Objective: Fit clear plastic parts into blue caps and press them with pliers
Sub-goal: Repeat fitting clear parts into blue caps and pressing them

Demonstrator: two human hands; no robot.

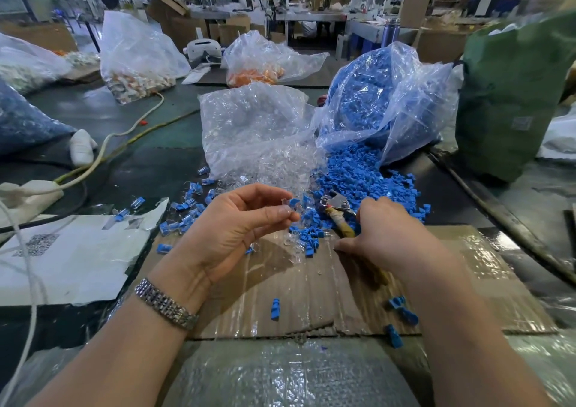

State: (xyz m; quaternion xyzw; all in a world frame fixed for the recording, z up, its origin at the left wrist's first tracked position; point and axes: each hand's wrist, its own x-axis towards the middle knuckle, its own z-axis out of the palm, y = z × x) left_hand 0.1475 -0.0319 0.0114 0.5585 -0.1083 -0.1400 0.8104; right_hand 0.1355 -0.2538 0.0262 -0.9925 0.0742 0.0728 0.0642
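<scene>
Left hand (237,229) raised, fingers (282,211) pinching clear part (288,206) with cap (294,202). Right hand (385,235) curled around pliers (338,211) on cardboard (311,291), near blue pile (358,176).

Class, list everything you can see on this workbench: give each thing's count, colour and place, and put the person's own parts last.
Blue caps: many, blue, spilling from right bag
Clear parts bag: one, clear, centre
Pliers: one, metal with yellowish handles, under right hand
Cardboard sheet: one, brown, front
Paper sheet: one, white, left
Green sack: one, green, right
Wristwatch: one, silver, left wrist
Hands: left pinches a clear part with a blue cap; right grips the pliers
</scene>
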